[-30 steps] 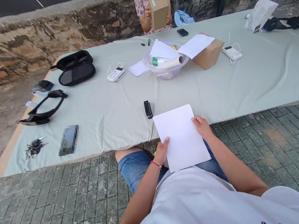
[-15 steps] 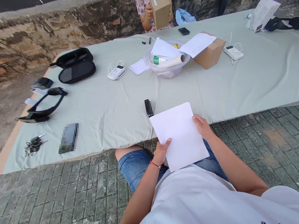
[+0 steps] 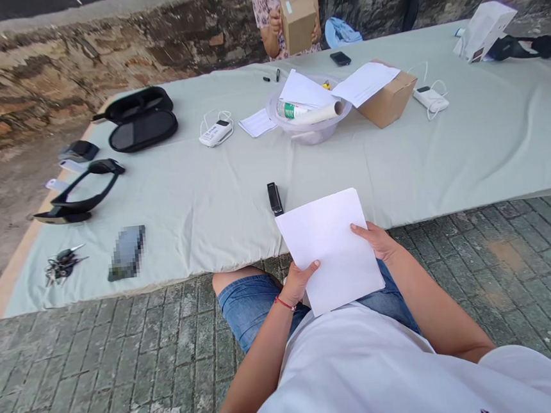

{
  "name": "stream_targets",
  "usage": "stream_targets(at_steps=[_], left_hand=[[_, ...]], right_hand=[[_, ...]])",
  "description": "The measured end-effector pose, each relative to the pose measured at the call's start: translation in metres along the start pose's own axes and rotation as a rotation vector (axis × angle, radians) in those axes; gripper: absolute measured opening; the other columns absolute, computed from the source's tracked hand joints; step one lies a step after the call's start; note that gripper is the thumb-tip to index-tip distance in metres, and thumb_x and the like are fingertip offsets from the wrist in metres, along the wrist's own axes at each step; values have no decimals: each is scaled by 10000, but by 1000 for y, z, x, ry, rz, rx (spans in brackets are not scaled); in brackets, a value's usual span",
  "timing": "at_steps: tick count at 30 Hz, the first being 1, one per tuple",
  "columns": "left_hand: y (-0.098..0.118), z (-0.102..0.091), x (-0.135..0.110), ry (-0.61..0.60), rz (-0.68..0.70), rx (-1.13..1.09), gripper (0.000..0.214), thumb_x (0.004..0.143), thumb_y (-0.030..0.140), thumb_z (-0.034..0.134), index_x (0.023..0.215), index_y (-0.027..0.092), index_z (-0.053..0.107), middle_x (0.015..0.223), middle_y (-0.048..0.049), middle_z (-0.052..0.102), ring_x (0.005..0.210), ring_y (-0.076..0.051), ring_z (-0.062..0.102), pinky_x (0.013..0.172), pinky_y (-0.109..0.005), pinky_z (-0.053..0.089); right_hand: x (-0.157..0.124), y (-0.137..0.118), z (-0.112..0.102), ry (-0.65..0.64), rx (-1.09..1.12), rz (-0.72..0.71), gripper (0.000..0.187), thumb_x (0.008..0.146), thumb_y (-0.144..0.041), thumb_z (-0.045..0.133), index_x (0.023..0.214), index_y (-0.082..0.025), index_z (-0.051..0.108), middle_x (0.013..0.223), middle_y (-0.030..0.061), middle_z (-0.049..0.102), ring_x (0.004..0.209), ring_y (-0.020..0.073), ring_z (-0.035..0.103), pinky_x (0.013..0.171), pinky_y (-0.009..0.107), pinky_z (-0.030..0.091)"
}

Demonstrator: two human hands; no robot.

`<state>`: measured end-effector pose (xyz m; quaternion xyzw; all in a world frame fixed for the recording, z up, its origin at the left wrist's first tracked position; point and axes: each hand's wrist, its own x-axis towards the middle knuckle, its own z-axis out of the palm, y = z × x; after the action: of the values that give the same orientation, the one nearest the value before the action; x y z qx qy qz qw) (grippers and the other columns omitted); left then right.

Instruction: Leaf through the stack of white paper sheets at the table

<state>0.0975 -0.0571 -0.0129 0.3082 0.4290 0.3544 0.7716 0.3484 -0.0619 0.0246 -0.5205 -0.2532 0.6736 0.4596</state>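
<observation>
Smooth white paper (image 3: pixel 335 253) is gripped at its sides by the left hand (image 3: pixel 300 283) and right hand (image 3: pixel 379 241), thumbs on top, at the table's (image 3: pixel 198 200) near edge. By its far left corner lies a black stapler (image 3: pixel 275 199). Toward the far edge, a green label (image 3: pixel 289 111), too small to be read, is held in a translucent round bowl (image 3: pixel 315 135).

White short-sleeved shirt (image 3: pixel 352 367), blue denim shorts (image 3: pixel 248 305), thin red bracelet (image 3: pixel 285 304).
</observation>
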Motion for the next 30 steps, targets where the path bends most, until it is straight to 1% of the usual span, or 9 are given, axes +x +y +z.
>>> stream_targets(at_steps=[4,8,10,12,14,18,23,27,30], left_hand=[[2,2,-2,41,-11,-48,589,674,403,847,1180,145,693,1162,-142,724,1116,-294,657,1056,-462,459],[6,2,-5,3,-25,-23,518,687,403,838,1111,128,721,1174,-149,719,1125,-299,651,1056,-461,457],[8,2,-6,-23,-42,6,506,686,407,839,1084,114,727,1186,-157,712,1105,-301,659,1044,-469,463],[9,2,-7,-35,-53,32,518,682,411,841,1083,103,725,1183,-164,712,1079,-300,667,1028,-473,471],[9,3,-8,-39,-52,55,527,684,419,839,1082,95,723,1170,-168,716,1055,-295,675,1012,-469,480],[8,4,-8,-65,-48,120,509,698,440,824,1059,92,731,1156,-166,721,1033,-290,680,989,-456,493],[6,-1,-9,-113,-16,224,481,742,449,790,1072,104,733,1179,-149,715,1050,-278,674,981,-429,498],[6,-3,-8,-110,-32,261,522,741,460,788,1118,105,724,1165,-149,721,1040,-278,679,973,-426,504],[1,-1,-5,-39,-50,190,559,704,467,815,1114,98,723,1143,-156,728,1031,-286,686,974,-436,510]], right_hand=[[3,-6,4,-12,-114,-3,517,800,-590,692,1101,-170,703,1054,134,743,953,307,710,858,445,573],[5,-25,3,98,-364,-301,638,843,-558,653,1388,-256,515,1333,99,622,1149,290,628,941,450,540],[5,-42,1,182,-496,-443,748,860,-552,630,1507,-316,337,1476,92,493,1140,274,622,910,445,555],[4,-62,-2,216,-678,-547,765,883,-554,592,1540,-351,256,1541,88,403,1086,265,634,841,437,576],[2,-82,-6,190,-921,-624,672,910,-543,548,1517,-359,325,1563,72,368,1085,271,624,821,435,576],[3,-107,-13,26,-1309,-577,447,958,-502,457,1359,-337,566,1409,48,552,1068,281,634,871,459,550],[12,-109,-13,24,-1333,-580,484,969,-476,428,1413,-304,516,1392,64,564,1017,258,646,861,425,531],[21,-106,-14,-52,-1366,-499,387,958,-442,450,1213,-253,672,1148,76,690,895,236,648,818,390,492],[32,-101,-19,-33,-1251,-518,330,946,-408,468,1125,-248,696,1108,59,698,901,214,634,792,345,474]])
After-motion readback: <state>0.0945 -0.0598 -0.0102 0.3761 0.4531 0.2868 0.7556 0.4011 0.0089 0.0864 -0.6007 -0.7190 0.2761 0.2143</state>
